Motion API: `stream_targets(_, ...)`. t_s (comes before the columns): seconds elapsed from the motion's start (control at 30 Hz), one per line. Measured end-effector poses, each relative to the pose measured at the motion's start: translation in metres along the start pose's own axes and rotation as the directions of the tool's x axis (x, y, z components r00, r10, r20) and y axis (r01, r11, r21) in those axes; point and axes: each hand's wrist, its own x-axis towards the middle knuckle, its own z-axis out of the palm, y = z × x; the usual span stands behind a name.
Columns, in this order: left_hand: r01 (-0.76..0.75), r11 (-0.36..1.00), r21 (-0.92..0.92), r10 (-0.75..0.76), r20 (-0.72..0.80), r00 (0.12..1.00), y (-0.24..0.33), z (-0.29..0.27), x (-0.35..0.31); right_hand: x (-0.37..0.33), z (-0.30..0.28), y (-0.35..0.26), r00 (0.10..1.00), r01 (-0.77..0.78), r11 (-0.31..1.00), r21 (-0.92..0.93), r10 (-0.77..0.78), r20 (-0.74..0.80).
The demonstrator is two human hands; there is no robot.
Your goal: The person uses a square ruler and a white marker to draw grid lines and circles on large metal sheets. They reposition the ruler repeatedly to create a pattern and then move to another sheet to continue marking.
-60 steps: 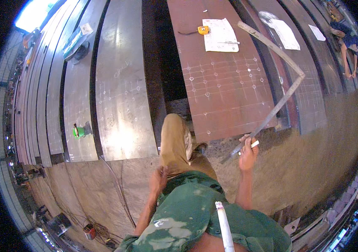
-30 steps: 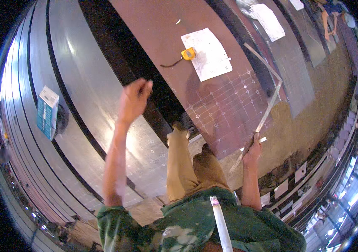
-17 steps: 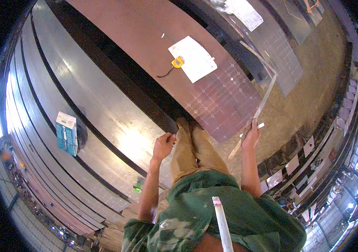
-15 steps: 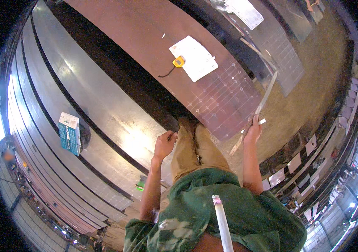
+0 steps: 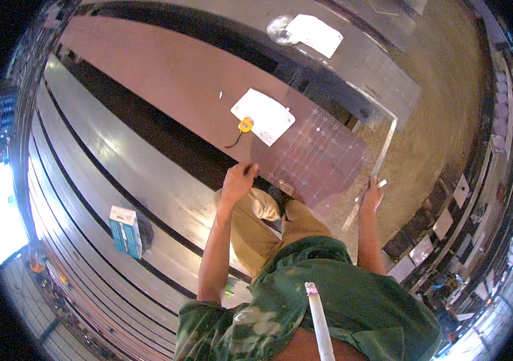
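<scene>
The far end of the long metal square is lost against the grey plates behind it, and what the small white object at the right hand is cannot be made out; the fingers of that hand are closed round the square's near part, with its long arm running up and away beside the right edge of the brown steel plate. The left hand is seen resting, fingers loosely curled, on the near edge of the same plate; whether anything is pinched in it cannot be told. Half a second earlier this hand was lower, beside the knee, and has since been raised to the plate. A yellow tape measure and a white paper sheet lie just beyond the left hand, well apart from the right.
</scene>
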Motion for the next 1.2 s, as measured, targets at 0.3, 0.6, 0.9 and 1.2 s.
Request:
stream_targets(0.3, -0.089, 0.996, 0.031, 0.091, -0.062, 0.994, 0.086, -0.127, 0.072, -0.052, -0.027, -0.027, 0.987, -0.094, 0.955, 0.281, 0.126, -0.098)
stream_targets(0.6, 0.164, 0.985, 0.05, -0.171, 0.222, 0.96, -0.028, -0.096, 0.125, -0.06, 0.061, 0.01, 0.972, -0.196, 0.903, 0.382, 0.23, -0.043)
stream_targets(0.9, -0.109, 0.993, -0.035, 0.115, 0.35, 0.93, 0.003, 0.039, 0.245, -0.032, 0.137, 0.063, 0.971, -0.208, 0.928, 0.309, 0.234, -0.051)
stream_targets(1.2, -0.831, 0.501, 0.241, 0.771, 0.312, 0.555, 0.067, 0.217, 0.434, 0.007, 0.245, 0.186, 0.953, -0.298, 0.9, 0.317, 0.259, 0.159)
